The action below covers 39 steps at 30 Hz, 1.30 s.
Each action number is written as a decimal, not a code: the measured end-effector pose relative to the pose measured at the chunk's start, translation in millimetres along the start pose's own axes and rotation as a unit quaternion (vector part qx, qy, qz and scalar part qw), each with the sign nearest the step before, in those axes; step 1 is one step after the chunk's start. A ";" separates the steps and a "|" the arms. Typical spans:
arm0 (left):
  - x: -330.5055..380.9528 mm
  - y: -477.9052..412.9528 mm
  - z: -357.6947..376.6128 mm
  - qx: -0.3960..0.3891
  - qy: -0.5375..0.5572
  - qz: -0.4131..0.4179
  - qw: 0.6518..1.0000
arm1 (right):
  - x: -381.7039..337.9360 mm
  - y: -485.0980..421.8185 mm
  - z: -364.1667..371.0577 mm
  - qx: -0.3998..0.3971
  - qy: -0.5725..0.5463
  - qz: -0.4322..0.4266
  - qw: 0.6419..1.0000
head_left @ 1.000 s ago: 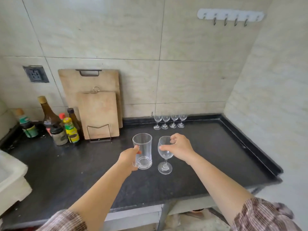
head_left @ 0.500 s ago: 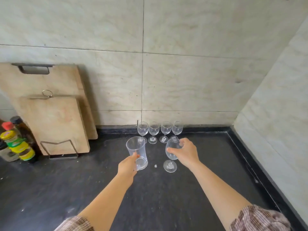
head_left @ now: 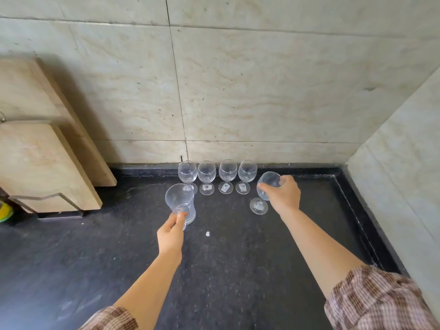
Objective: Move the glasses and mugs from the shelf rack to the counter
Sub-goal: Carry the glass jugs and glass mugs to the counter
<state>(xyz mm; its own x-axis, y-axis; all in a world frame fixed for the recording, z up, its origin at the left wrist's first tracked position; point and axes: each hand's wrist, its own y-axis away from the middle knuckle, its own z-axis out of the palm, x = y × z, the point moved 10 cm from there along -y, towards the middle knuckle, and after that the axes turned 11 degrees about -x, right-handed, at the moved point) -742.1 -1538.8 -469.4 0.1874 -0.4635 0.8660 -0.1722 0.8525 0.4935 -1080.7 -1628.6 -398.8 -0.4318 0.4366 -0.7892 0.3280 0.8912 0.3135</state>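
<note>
At the back of the dark counter (head_left: 238,258), against the tiled wall, four wine glasses (head_left: 217,173) stand upright in a row, close but not touching. We hold one more piece in each hand. Our right hand (head_left: 284,195) wraps the bowl of a fifth wine glass (head_left: 266,181), fingers (head_left: 285,181) curled round its far side and thumb on the near side; it tilts slightly, its foot just right of the row and at or just above the stone, we cannot tell which. Our left hand (head_left: 171,233) pinches the clear mug (head_left: 181,203) low on its near side, thumb and fingers pressed together there, in front of the leftmost glass. Whether its base rests on the counter is unclear.

We judge the step to be setting both pieces down beside the row. To do it well, we bring the wine glass upright before its foot lands, so the whole foot meets the stone at once, and leave a gap to the last glass in line. We lower the mug straight down, clear of the stem behind it. We open each hand only once the piece stands by itself, and draw back without brushing the neighbouring bowls. Two wooden cutting boards (head_left: 42,163) lean at left, well apart from this work.
</note>
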 end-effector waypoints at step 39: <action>9.5 16.3 -50.2 0.031 -0.168 -0.069 0.983 | -100.4 46.9 99.4 -0.100 0.113 -0.200 0.968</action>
<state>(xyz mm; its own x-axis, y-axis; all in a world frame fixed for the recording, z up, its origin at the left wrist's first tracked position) -694.5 -1517.2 -457.2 -0.1140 -0.6368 0.7626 -0.2282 0.7638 0.6038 -938.5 -1642.9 -357.4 -0.6716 0.0464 -0.7394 -0.0635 0.9908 0.1198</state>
